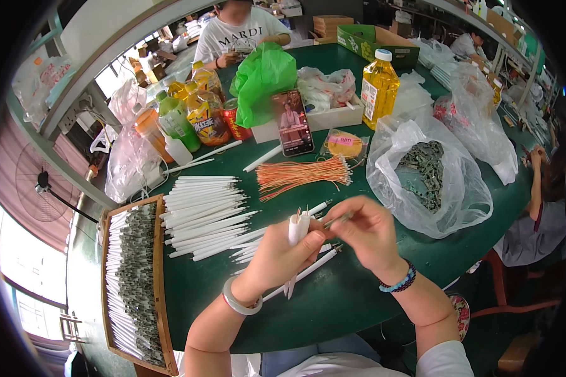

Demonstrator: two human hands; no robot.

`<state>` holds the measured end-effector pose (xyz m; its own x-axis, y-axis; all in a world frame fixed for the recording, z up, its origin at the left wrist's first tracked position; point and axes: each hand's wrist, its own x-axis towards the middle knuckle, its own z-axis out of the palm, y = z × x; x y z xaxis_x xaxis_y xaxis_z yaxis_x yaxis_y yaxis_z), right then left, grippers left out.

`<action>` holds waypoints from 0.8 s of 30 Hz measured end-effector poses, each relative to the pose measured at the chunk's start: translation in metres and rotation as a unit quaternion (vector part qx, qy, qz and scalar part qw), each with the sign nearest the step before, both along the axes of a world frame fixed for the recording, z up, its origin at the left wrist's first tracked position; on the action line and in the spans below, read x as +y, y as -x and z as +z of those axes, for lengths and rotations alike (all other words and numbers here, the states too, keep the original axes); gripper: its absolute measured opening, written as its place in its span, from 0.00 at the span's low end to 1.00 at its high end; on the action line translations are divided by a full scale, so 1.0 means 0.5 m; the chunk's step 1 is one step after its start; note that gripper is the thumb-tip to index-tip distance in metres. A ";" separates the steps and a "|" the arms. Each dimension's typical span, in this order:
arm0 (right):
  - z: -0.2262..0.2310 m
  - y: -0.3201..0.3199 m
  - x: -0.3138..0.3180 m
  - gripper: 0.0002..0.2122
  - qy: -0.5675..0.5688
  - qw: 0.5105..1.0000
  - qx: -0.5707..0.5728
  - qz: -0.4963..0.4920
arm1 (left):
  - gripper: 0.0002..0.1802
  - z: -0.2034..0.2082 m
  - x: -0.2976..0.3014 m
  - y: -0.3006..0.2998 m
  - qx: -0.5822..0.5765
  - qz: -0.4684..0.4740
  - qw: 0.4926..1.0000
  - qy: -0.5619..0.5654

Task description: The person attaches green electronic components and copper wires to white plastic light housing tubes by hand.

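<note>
1. Left hand: fingers closed around a small upright cluster of slim white tubes, thumb laid across its front; a pale, rounded bangle circles the wrist.
2. The slim white tubes, as held: located in front of the person, above the near part of a dark green tabletop; thin reddish-brown tips project from their upper ends.
3. Right hand: thumb and fingers pinched on a small grey metal piece, blurred and partly hidden, just beside the tube tops; contact between piece and tubes cannot be told. A blue-and-black beaded bracelet is on the wrist.
4. Pile of long white rods with dark ends: spread flat left of the hands; further rods lie beneath and beside the left hand.
5. Shallow wooden-framed tray: at far left, filled with white rods bearing grey metal ends.
6. Bundle of thin orange wires with pale ends: lying beyond the hands.
7. Translucent plastic bag: open, right of the wires, containing a heap of dark grey metal pieces.
8. Upright smartphone with lit screen: behind the wires, propped near a crumpled bright green plastic bag.
9. Clear bottle of yellow liquid, white-capped: standing right of the phone.
10. Person in a white printed T-shirt: across the table.
</note>
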<state>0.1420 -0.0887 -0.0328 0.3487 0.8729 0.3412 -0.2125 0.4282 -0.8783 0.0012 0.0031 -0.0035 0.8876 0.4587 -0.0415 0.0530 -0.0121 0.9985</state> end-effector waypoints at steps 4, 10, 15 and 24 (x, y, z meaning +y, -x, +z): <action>0.015 -0.014 0.000 0.10 -0.023 0.997 0.069 -0.033 | 0.09 -0.011 0.000 -0.001 -0.058 -0.004 0.994 0.092; 0.018 -0.016 -0.006 0.11 -0.017 0.997 0.031 -0.069 | 0.13 -0.013 -0.011 -0.008 -0.038 -0.023 0.999 0.027; 0.027 -0.014 -0.013 0.11 0.014 0.997 -0.001 -0.074 | 0.18 0.006 -0.033 -0.005 0.056 0.070 0.982 -0.168; 0.028 -0.010 -0.020 0.10 0.008 0.984 -0.129 -0.121 | 0.21 -0.013 -0.035 -0.013 -0.066 0.095 0.894 -0.434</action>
